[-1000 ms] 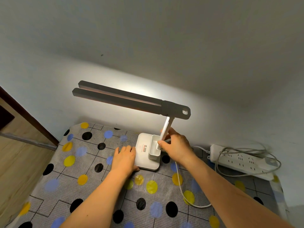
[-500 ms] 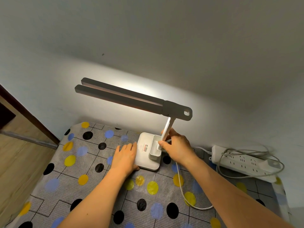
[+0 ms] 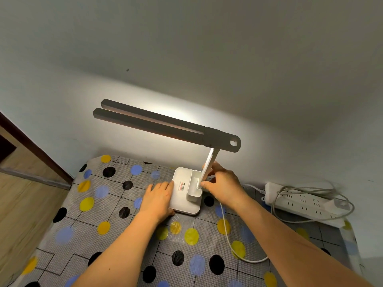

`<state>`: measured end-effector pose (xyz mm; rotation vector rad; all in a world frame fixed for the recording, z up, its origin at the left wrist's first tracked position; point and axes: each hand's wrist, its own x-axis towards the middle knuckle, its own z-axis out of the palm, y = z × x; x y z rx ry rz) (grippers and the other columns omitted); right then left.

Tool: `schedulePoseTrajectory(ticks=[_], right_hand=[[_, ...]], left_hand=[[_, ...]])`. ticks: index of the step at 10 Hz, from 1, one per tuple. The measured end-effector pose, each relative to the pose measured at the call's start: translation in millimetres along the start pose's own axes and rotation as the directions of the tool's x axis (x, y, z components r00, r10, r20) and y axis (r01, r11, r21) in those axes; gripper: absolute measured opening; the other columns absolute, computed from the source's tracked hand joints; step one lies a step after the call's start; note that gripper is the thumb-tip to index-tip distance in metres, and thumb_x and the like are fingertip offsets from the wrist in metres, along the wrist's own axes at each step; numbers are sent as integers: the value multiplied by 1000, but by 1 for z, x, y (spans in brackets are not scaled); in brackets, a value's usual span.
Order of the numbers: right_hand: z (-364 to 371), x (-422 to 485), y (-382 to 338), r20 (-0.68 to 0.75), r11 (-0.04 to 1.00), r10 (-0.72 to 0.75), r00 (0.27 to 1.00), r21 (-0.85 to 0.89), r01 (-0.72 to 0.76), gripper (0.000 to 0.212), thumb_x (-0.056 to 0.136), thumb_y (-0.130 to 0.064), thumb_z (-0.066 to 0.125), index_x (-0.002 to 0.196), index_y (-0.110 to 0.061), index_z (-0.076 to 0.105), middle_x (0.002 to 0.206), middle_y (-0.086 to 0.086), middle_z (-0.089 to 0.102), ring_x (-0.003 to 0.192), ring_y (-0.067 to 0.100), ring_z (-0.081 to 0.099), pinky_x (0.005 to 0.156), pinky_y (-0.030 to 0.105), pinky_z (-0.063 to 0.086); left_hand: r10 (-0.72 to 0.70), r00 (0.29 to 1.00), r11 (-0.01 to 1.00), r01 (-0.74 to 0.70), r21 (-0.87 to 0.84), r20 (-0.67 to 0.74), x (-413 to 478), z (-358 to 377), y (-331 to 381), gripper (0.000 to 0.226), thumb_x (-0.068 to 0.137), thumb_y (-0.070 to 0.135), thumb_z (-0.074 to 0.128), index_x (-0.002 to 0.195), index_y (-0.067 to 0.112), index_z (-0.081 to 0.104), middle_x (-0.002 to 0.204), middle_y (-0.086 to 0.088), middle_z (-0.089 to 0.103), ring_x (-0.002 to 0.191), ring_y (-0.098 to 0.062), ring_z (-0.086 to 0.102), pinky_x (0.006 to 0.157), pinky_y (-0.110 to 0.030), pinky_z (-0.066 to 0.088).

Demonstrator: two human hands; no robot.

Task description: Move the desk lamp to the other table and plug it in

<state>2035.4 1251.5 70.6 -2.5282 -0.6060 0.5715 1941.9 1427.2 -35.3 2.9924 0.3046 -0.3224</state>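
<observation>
Desk lamp [image 3: 187, 191] sits on the dotted table [image 3: 116, 241], near the wall, lit. Prob. light plastic, rigid, but top-heavy: long twin-bar head [image 3: 149, 123] juts left off a thin stem [image 3: 208, 168], so it wants to tip that way. Smooth white base w/ small tray; hinge looks like the weak spot, so don't lift by the head. Best hold = low on stem + base edge.

Right hand [image 3: 222, 186] has fingers closed round the stem's foot. Left hand [image 3: 158, 200] lies flat, fingers together, against the base's left edge, thumb tucked at the front edge; not gripping.

Outward: white cord [image 3: 228, 241] runs from behind the base, under the right forearm, loops toward the front right. Could snag on any move. Power strip [image 3: 300, 200] w/ its own grey cable coiled on top lies to the right by the wall. Can't tell if the lamp's plug is in it.
</observation>
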Motion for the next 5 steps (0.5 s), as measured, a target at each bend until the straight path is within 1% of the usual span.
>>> schedulePoseTrajectory(ticks=[1,2,3,4,5], right_hand=[[-4,-3,5,4,1000,15,1000,-21,-15,44,89,-27,61,126,-26,37,124,3,58,103,23,59,87,35,52],[-9,-9,10,-17,1000,16,1000,-26,-16,45,91,-23,60,131,-26,39,127,4,57,106,23,59,89,33,51],[-18,-20,12,-42,1000,17,999,-16,-18,44,92,-20,58,132,-24,42,128,5,57,108,23,58,92,33,50],[-26,-30,16,-60,1000,14,998,-9,-15,41,92,-19,58,131,-22,45,126,6,59,109,23,59,94,33,50],[-39,-39,18,-100,999,1,995,-32,-4,37,92,-17,57,128,-20,50,124,6,61,107,23,60,93,31,50]], left_hand=[[4,1000,1000,-4,-26,-5,-3,-4,0,101,71,54,68,149,16,17,147,-1,35,135,-21,34,114,-41,23],[15,1000,999,-16,-49,-28,-8,-10,1,98,69,57,63,148,17,19,145,1,36,134,-21,35,113,-40,24],[83,988,994,-91,-57,-131,-15,-23,5,78,74,55,53,141,20,35,136,2,46,125,-20,44,105,-35,32],[117,957,985,-145,-88,-265,-23,-37,9,50,80,48,51,122,20,55,114,1,60,104,-21,56,83,-33,44],[164,914,963,-229,-139,-372,-33,-54,27,34,84,43,51,105,19,62,98,1,64,88,-21,60,68,-33,47]])
